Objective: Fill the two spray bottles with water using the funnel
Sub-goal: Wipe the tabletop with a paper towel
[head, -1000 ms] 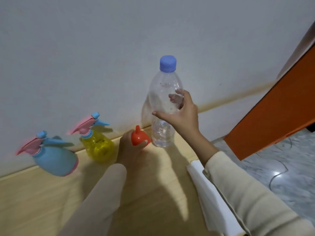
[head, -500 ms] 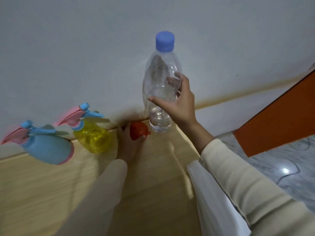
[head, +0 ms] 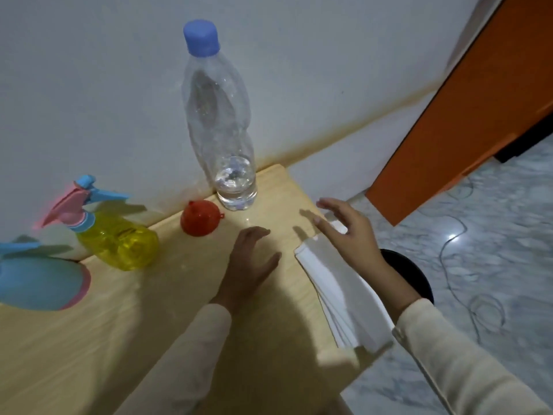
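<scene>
on the pale wooden desk (head: 167, 310) stand two spray bottles, one water bottle and one funnel. the yellow spray bottle (head: 118, 239) sits near the wall with a pink-and-blue trigger head, and the blue spray bottle (head: 36, 280) sits just to its left at the frame's edge, partly cut off, with a pink base rim. the single red funnel (head: 200, 218) lies on the desk between the yellow spray bottle and the clear water bottle (head: 220, 121), close to the water bottle's foot but apart from it. the water bottle stands upright at the desk's back corner, its blue cap (head: 201, 38) on, with only a little water in the bottom. one stack of white folded cloth or paper (head: 338, 292) lies along the desk's right edge. two hands show, both in cream sleeves: the left hand (head: 250, 266) hovers flat over the desk with fingers spread, holding nothing; the right hand (head: 348, 232) is open with fingers loosely spread above the far end of the white stack, also empty. both spray bottles have their heads on.
</scene>
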